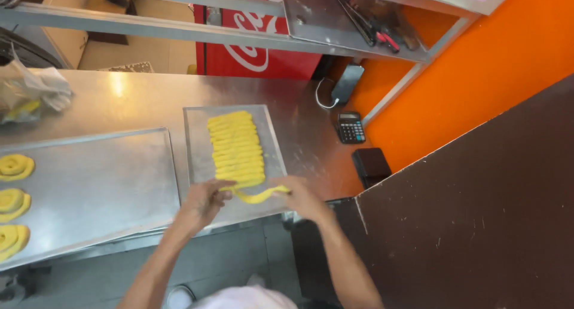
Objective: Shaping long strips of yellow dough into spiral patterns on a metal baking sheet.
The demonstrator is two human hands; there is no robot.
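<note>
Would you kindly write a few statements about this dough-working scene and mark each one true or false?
1. Both hands hold one yellow dough strip. True.
2. The small tray holds coiled dough spirals. False: it holds a row of straight strips; the spirals lie on the large tray.
3. A calculator sits on the counter near the orange wall. True.
4. The right hand rests on the calculator. False: it grips the strip's end, as does the left hand.

Steel counter beneath a steel shelf, orange wall, brown partition.
</note>
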